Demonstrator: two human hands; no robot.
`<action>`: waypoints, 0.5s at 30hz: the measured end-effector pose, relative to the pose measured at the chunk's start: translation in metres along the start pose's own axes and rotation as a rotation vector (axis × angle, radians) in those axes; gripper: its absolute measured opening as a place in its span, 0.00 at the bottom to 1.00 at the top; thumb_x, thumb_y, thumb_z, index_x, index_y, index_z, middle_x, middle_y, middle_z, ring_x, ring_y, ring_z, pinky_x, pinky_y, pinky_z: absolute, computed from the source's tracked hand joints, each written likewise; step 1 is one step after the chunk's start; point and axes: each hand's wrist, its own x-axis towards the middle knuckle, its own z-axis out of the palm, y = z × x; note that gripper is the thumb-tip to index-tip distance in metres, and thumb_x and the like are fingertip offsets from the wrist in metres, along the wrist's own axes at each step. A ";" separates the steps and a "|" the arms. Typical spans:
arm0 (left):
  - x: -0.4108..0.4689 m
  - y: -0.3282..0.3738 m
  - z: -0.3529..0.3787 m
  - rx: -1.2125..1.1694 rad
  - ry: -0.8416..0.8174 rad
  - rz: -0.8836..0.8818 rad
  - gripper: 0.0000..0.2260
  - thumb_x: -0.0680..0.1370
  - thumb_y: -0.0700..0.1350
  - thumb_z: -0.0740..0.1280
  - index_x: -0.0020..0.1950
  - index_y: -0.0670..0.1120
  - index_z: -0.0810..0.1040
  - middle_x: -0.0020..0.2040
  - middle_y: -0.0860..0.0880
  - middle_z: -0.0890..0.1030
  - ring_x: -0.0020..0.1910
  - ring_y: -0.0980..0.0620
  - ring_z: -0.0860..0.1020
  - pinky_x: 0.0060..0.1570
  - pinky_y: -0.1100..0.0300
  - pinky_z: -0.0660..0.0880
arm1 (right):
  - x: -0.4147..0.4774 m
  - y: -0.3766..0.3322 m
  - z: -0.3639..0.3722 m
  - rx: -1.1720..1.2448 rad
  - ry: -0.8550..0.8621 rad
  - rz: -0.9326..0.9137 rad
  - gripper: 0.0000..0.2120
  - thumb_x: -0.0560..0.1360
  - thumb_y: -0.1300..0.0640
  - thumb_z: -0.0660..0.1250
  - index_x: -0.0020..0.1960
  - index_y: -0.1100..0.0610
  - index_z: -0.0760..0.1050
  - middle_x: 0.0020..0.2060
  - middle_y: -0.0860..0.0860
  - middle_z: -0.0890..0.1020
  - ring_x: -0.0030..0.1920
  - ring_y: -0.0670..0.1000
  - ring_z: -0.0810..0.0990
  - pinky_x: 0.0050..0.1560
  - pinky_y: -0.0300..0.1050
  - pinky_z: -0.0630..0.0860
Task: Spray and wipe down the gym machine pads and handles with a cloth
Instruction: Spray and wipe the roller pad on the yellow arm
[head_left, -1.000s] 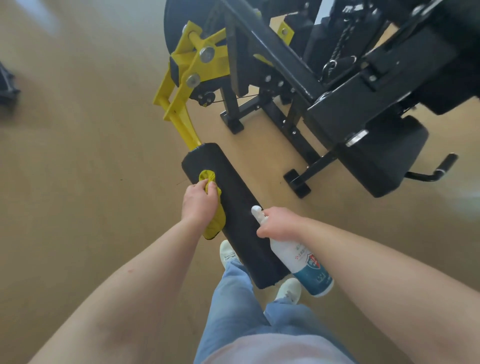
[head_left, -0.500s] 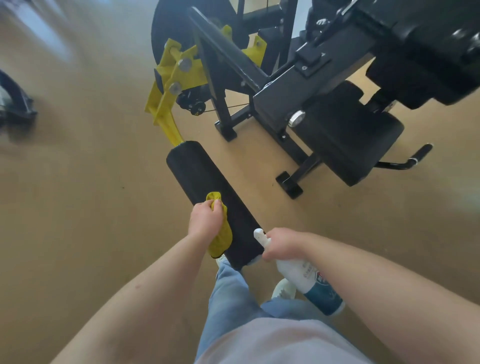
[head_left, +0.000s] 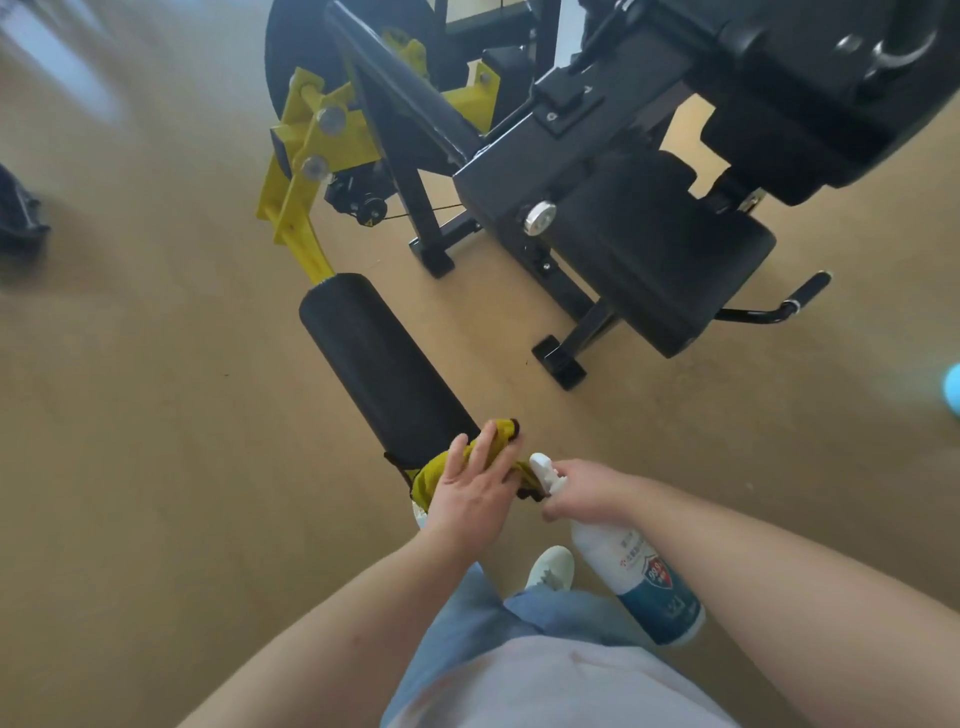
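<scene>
The yellow cloth (head_left: 434, 475) is draped over the near end of the black roller pad (head_left: 382, 358), at the pad's five o'clock tip. The left hand (head_left: 478, 491) presses it there with flat, fairly straight fingers and no pinch on the fabric. The pad runs away toward eleven o'clock to the yellow lever arm (head_left: 296, 208).

Just beside the cloth, at its three o'clock, the right hand (head_left: 582, 493) is curled round the neck of the spray bottle (head_left: 641, 569). The white nozzle points at the cloth, and the bottle body hangs down toward five o'clock above a white shoe (head_left: 551, 569). The seat pad (head_left: 660, 260) lies well apart at the roller's two o'clock, and a black handle (head_left: 802, 293) sticks out beyond it at three o'clock.

As I judge it, the main risk is the cloth. It is held by flat pressure alone, so it could slide off the rounded end and drop to the floor. The roller may also turn under the push, so the wipe would skid rather than scrub. Any spray from this close could wet the left hand's fingers or drip onto the shoe.
</scene>
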 end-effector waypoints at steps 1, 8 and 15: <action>0.001 0.003 0.004 0.024 -0.045 0.017 0.17 0.80 0.49 0.63 0.69 0.54 0.78 0.83 0.49 0.58 0.82 0.38 0.49 0.76 0.35 0.40 | 0.000 0.002 -0.001 0.001 0.007 0.006 0.15 0.74 0.51 0.73 0.59 0.48 0.75 0.49 0.51 0.81 0.49 0.53 0.82 0.51 0.50 0.79; -0.004 -0.011 0.021 -0.117 -0.204 -0.005 0.27 0.85 0.54 0.54 0.84 0.56 0.50 0.84 0.53 0.51 0.83 0.45 0.41 0.77 0.36 0.34 | 0.010 -0.002 -0.001 0.015 0.021 0.011 0.12 0.75 0.52 0.71 0.56 0.46 0.73 0.48 0.50 0.80 0.45 0.50 0.79 0.41 0.45 0.73; 0.003 -0.055 0.037 -0.182 -0.041 -0.007 0.22 0.82 0.62 0.54 0.73 0.58 0.73 0.78 0.53 0.69 0.82 0.48 0.57 0.80 0.39 0.50 | 0.028 -0.026 0.002 0.125 0.013 0.018 0.13 0.72 0.53 0.71 0.56 0.48 0.76 0.49 0.52 0.82 0.49 0.54 0.83 0.45 0.47 0.75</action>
